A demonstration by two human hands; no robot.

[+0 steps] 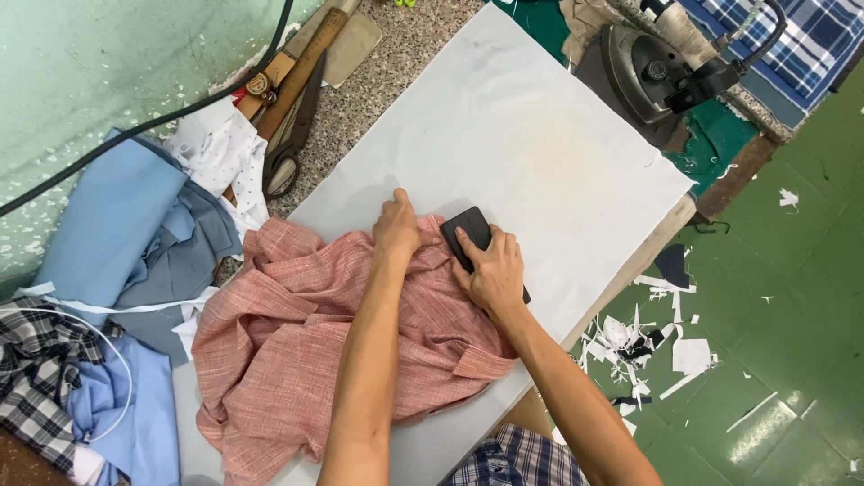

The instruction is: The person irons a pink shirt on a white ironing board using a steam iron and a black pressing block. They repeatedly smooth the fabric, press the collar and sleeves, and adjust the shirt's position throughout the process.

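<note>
On the white padded board (pixel 540 153), near its front half, a crumpled pink woven shirt (pixel 288 360) is lying in loose folds, one edge of it spilling toward the person's lap. The left hand (pixel 399 229) is pressing down on the upper edge of the shirt, fingers curled and pinning the cloth flat against the board. The right hand (pixel 493 270) is closing around a small black block (pixel 472 229), which is sitting partly on the shirt's edge and partly on the bare board, thumb on one side and fingers wrapping the other. The shirt is looking light and limp (a thin woven cotton, by the look of it), so it will likely be sliding and bunching unless held at a seam or hem; the pinned upper edge seems the surest place to take hold. The block appears stiff and firm, easy to grip by its sides. Farther out, large scissors (pixel 288 144) and a wooden ruler (pixel 301 67) are resting on the speckled counter to the left, beside heaps of blue cloth (pixel 117 225) and checked cloth (pixel 36 378). A heavy iron (pixel 648 76) is standing at the board's far right corner, and white paper scraps (pixel 648 346) are littering the green floor (pixel 792 315).
</note>
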